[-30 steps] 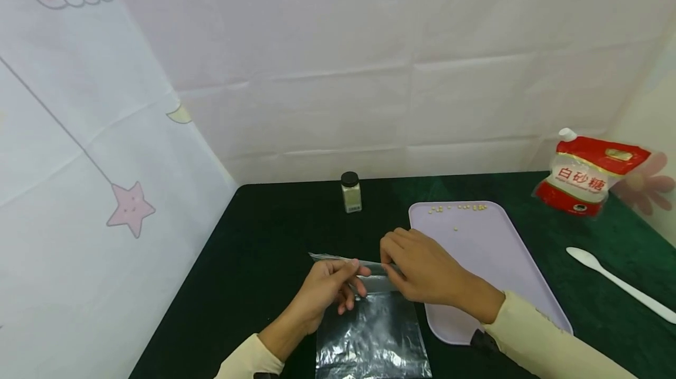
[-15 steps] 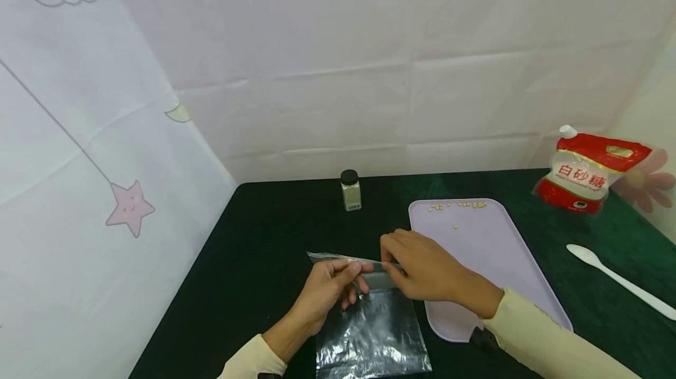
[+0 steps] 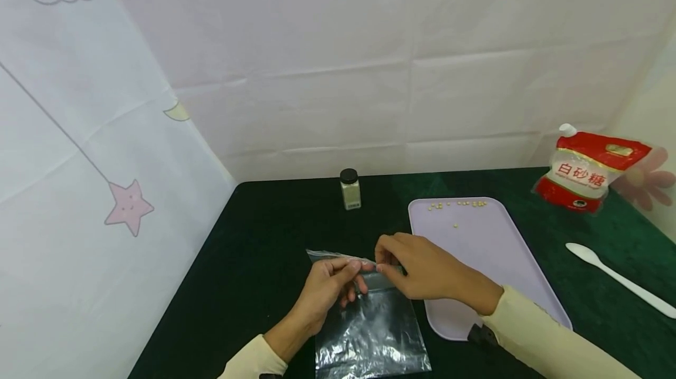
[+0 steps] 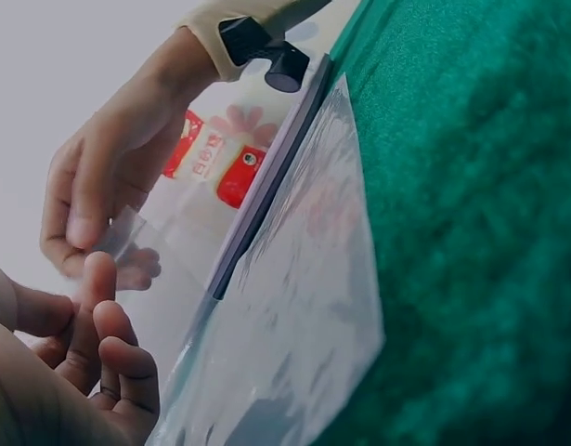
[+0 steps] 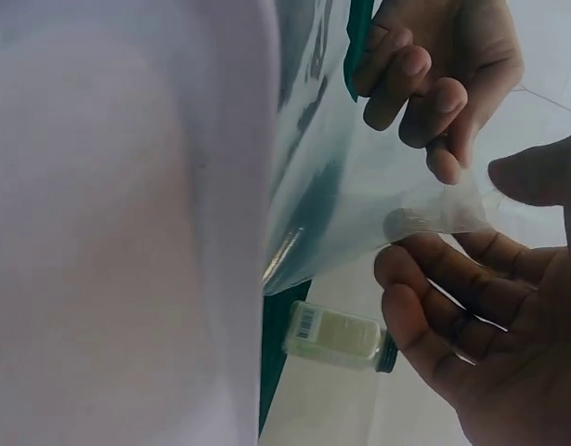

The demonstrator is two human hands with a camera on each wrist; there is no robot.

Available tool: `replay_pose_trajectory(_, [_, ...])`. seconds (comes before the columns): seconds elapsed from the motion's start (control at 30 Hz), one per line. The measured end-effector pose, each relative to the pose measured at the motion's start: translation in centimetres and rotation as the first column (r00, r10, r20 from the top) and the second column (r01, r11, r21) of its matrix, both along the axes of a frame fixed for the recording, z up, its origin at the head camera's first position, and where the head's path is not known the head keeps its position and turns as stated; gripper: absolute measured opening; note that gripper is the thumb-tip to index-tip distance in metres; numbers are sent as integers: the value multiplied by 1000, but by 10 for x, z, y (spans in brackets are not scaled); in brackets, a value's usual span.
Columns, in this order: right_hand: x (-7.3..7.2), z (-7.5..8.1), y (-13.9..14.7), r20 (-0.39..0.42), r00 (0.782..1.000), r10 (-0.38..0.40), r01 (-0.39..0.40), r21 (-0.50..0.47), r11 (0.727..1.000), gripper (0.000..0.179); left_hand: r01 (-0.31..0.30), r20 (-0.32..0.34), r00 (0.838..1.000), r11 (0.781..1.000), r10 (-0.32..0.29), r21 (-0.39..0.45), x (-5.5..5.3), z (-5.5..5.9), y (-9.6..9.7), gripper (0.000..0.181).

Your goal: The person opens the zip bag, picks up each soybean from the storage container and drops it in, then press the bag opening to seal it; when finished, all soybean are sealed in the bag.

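Observation:
A clear plastic zip bag (image 3: 376, 332) lies on the dark green table, its top edge lifted between the two hands. My left hand (image 3: 328, 290) pinches that top edge between thumb and forefinger, the other fingers loosely curled below. Close beside it, my right hand (image 3: 430, 267) holds the same edge, thumb and fingers at the bag's mouth. In the left wrist view the raised bag (image 4: 304, 325) looks see-through, with nothing visible inside. The right wrist view shows fingers of my right hand (image 5: 489, 307) behind the film and the thumb at its edge.
Right of the bag, a lilac tray (image 3: 486, 250) carries several small yellow grains. A black-capped jar (image 3: 351, 191) stands at the back. Farther right are a red and white sugar pouch (image 3: 586, 173) and a white spoon (image 3: 623, 282). A pale cloth (image 3: 338, 74) hangs behind.
My right hand has shifted slightly left along the bag's top edge, closer to the left hand. The left hand has barely moved.

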State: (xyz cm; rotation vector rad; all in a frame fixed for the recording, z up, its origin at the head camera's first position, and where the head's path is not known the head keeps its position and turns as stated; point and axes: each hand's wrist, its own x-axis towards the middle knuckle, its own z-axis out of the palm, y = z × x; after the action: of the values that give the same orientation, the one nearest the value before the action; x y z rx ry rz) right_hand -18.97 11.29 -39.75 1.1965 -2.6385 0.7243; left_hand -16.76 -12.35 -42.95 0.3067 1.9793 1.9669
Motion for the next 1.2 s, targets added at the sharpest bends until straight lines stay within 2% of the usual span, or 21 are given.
replay_pose_trajectory(0.13, [-1,3,-8,5,1000,-18,18,19,1000,25,-4,-3,1000,1000,4,-16,2,3,1,34])
replay_pose_trajectory(0.3, [-3,4,-18,-71,997,-7,9,27,1000,7,5,-14,1000,999,-5,-49,4,5,3,37])
replay_pose_trajectory(0.47, [-3,6,-22,-89,995,-53,54,4,999,11,3,-20,1000,997,-5,-72,4,5,6,33])
replay_pose_trajectory(0.7, [-12,13,-19,-33,988,-152,150,-66,986,9,8,-4,1000,995,-8,-104,7,4,7,27])
replay_pose_trajectory(0.8, [-18,14,-14,-12,976,-218,217,-59,974,7,17,22,1000,994,-14,-107,8,4,8,28])
replay_pose_trajectory(1.0, [-33,16,-1,87,944,-317,322,-46,946,5,56,57,997,991,-49,-123,11,6,9,31])
replay_pose_trajectory(1.1, [-38,17,4,120,933,-339,346,-44,937,6,93,60,995,985,-85,-144,13,8,9,33])
replay_pose_trajectory(1.2, [-39,16,6,162,930,-328,340,-48,939,6,131,54,991,974,-123,-186,14,12,10,36])
